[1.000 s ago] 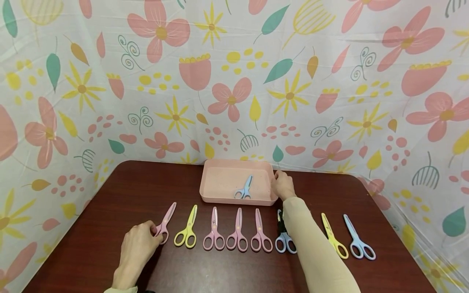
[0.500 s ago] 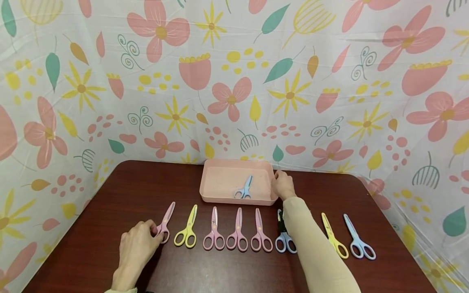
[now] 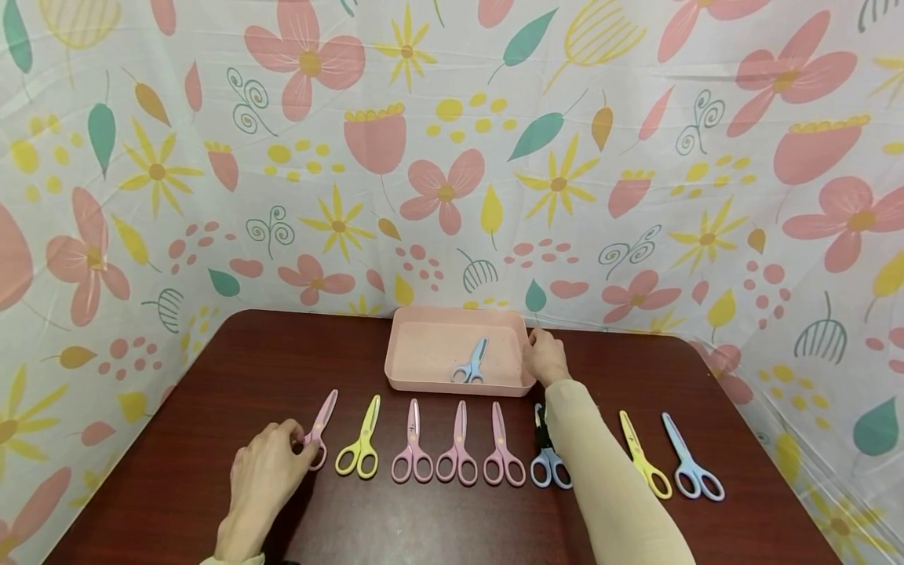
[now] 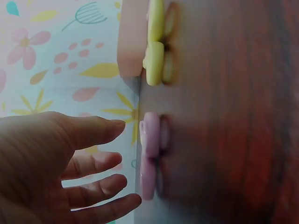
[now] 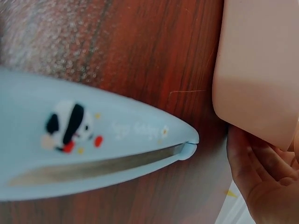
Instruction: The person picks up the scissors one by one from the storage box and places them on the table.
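My left hand hovers beside the leftmost pink scissors. In the left wrist view its fingers are spread and extended, apart from the pink handles. My right hand holds the right end of a shallow pink tray, fingers curled at its corner in the right wrist view. Inside the tray lies a pair of light blue scissors. Under my right forearm, other blue scissors are partly hidden. Blue blades with a panda print fill the near part of the right wrist view.
A row of scissors crosses the dark wooden table: yellow scissors beside the left pair, three pink ones in the middle, then yellow scissors and blue scissors at the right. A flowered curtain hangs behind.
The leftmost pink scissors have shifted slightly to the left. My left fingers, earlier on their handles, have now let go. My right hand and the tray have stayed put.
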Available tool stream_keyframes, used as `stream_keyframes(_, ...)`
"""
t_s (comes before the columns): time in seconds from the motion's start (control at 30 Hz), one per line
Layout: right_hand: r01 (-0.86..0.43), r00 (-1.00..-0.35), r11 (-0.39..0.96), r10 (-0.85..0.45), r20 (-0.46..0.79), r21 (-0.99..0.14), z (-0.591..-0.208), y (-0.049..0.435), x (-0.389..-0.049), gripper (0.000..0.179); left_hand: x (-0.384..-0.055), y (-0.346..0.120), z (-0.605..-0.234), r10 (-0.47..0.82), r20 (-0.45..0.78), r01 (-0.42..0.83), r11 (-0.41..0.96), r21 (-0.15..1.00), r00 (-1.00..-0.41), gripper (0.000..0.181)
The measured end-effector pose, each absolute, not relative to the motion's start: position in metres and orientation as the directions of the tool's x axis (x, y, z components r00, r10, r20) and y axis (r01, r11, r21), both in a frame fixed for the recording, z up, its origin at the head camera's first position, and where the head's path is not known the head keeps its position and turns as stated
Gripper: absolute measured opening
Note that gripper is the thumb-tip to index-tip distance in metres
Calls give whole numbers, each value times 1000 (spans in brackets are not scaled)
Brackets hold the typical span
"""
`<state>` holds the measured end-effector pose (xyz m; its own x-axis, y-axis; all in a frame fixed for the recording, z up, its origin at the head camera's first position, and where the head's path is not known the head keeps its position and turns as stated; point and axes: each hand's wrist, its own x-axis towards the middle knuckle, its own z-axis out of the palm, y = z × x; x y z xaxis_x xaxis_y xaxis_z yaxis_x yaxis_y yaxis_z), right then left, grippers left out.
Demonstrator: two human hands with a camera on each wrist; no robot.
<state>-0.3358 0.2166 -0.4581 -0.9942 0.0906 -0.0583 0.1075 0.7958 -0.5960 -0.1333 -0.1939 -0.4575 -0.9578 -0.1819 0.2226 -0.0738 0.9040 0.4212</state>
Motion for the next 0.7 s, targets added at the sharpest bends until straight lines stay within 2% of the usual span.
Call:
stream_keyframes(0.2, 115, -993, 794, 100, -59, -596, -461, 213, -335, 23, -139, -186, -449, -152, 220, -46, 905, 422, -964, 19)
stream_keyframes(0.37, 108, -994, 801, 93, -56, -588, -462, 213, -334, 22, -151, -173, -440, -79, 269, 34, 919, 392, -960, 22)
stream_keyframes(0.7, 103, -995, 794, 92, -50, -598, -461, 217, -336, 23, -183, -129, -416, 71, 276, 172, 916, 361, -959, 22)
